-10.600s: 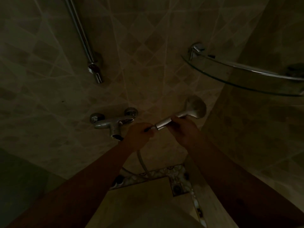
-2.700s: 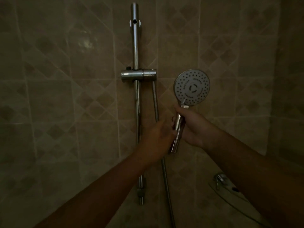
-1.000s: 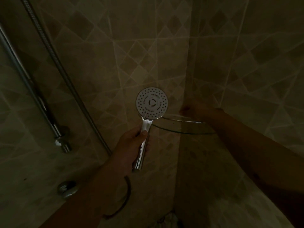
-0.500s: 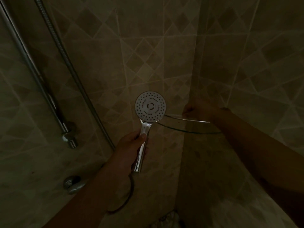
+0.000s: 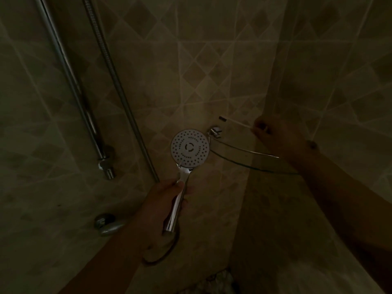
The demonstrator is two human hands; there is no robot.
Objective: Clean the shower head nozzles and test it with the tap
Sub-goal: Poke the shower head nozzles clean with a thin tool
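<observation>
My left hand (image 5: 163, 205) grips the chrome handle of the shower head (image 5: 190, 148), held upright with its round white nozzle face turned toward me. My right hand (image 5: 275, 137) is raised above the glass corner shelf (image 5: 250, 160) and pinches one end of a thin white brush (image 5: 234, 121) with a dark tip; the brush points left, above the shelf bracket. Part of the chrome tap (image 5: 107, 224) shows at lower left, beside my left forearm.
A chrome slide rail (image 5: 72, 81) and the ribbed shower hose (image 5: 118, 85) run diagonally down the tiled wall on the left. The hose loops under my left hand. The shelf's metal bracket (image 5: 215, 131) sits just right of the shower head. Lighting is dim.
My right hand has lifted off the shelf holding the thin brush, which was not visible before. The shower head stays in my left hand, barely moved.
</observation>
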